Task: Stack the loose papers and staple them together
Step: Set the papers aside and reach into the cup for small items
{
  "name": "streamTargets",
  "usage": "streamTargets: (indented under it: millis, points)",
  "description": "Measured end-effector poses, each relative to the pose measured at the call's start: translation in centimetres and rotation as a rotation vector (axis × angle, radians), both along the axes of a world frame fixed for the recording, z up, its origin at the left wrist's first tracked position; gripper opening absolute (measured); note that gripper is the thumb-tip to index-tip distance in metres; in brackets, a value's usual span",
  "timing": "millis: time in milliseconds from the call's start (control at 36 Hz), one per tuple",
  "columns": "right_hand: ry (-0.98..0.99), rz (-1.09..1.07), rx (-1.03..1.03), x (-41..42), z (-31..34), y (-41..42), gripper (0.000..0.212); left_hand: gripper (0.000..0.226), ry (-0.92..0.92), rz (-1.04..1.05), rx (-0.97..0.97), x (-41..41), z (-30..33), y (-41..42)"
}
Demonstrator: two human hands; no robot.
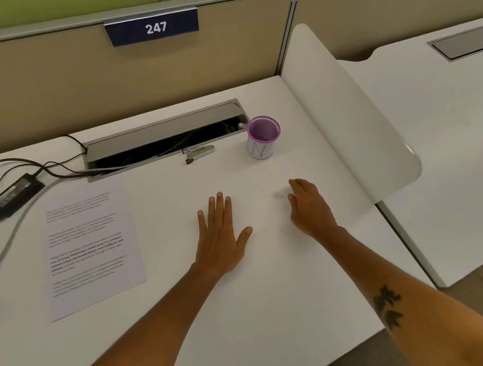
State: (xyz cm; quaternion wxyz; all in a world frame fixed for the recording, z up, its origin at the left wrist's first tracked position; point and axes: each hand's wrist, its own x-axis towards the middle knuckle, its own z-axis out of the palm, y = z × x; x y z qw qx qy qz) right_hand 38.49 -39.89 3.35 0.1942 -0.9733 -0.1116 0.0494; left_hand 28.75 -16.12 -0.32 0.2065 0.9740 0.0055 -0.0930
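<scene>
White desk, both your hands on it, palms down. Your left hand lies flat, fingers straight and spread, grasping nothing. Your right hand rests with fingers loosely bent, tips touching the surface, nothing in it; small scribble mark just beside its thumb. Printed paper lies flat well to the left of your left hand, untouched; can't tell if one sheet or several. Stapler sits at the far edge, just in front of the open cable tray. Purple-rimmed cup right of stapler. Power adapter with cables at far left.
</scene>
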Motion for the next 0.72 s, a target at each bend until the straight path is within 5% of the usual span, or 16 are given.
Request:
streamTargets:
  millis: [722]
  points:
    - [-0.019,0.19,0.206,4.8,-2.3,1.5,0.027,0.08,-0.124,0.124,0.034,-0.9,-2.7,-1.2]
